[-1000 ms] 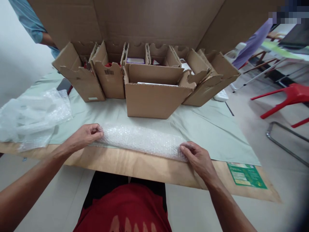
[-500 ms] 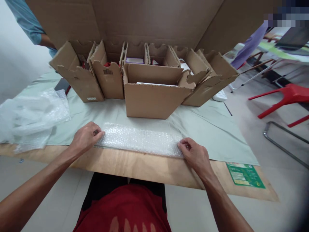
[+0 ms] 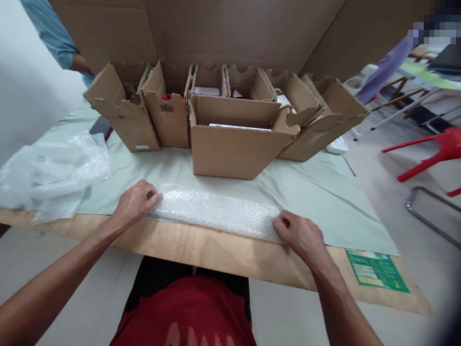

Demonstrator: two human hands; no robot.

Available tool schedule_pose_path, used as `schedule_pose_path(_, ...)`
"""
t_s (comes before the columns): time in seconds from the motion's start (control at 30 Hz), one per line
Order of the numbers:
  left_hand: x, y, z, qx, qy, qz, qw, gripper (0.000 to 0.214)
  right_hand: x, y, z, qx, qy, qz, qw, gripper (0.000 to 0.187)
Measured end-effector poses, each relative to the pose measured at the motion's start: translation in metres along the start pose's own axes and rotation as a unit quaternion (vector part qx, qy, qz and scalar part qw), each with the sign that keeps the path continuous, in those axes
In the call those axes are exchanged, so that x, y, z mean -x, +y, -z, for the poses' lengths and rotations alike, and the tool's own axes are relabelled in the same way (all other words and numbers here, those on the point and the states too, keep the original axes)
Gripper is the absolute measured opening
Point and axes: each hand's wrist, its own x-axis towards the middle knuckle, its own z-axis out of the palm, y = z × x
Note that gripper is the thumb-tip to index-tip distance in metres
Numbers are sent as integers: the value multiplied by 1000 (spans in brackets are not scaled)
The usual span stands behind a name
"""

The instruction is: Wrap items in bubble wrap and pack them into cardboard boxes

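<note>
A long flat strip of bubble wrap [image 3: 216, 211] lies across the front edge of the cloth-covered table [image 3: 331, 202]. My left hand [image 3: 136, 202] pinches its left end between thumb and fingers. At the other end, my right hand [image 3: 298, 233] is closed on the right edge, with the fingertips partly hidden. Behind the strip stands a cardboard box [image 3: 237, 151] with a white flat item [image 3: 239, 127] inside. More crumpled bubble wrap [image 3: 61, 168] rests to the left of my left hand.
Several open cardboard bins [image 3: 165, 115] form a row in front of a tall cardboard panel [image 3: 230, 33]. A co-worker's sleeve [image 3: 54, 33] shows at the upper left. A green printed sheet [image 3: 378, 271] lies on the wooden edge, and a red stool [image 3: 435, 149] stands at the right.
The whole view has shifted slightly, so things appear a little further right. My hands still hold both ends of the strip, and my right hand's fingers look more curled.
</note>
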Motion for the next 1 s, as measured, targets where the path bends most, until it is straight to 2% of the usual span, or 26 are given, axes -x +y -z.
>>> schedule_pose_path(0.1, -2, 1, 0, -5, -3, 0, 1000, 28, -3, 0, 2, 16, -5, -8, 1000, 20)
schedule_pose_path(0.2, -4, 2, 1, -1, -10, 2, 1000, 32, -6, 6, 3, -18, 7, 3, 1000, 29)
schedule_pose_path(0.4, -3, 7, 4, 3, -4, 8, 1000, 35, -15, 12, -5, -85, 106, 14, 991, 47)
schedule_pose_path(0.47, -4, 10, 4, -4, 3, 20, 1000, 38, -22, 10, -9, -75, 106, 26, 991, 49)
schedule_pose_path(0.57, -10, 17, 2, -26, -9, 23, 999, 48, -32, 7, -13, -75, 74, 42, 994, 39)
schedule_pose_path(0.77, -25, 22, -1, -33, -29, 4, 999, 14, -33, 5, -11, -151, 77, 54, 984, 24)
schedule_pose_path(0.9, -19, 25, 1, -25, -26, -27, 999, 11, -22, 2, -11, -169, 85, 42, 981, 21)
schedule_pose_path(1.0, -7, 24, 5, 5, -11, -40, 999, 11, -16, -2, -10, -151, 77, 39, 985, 28)
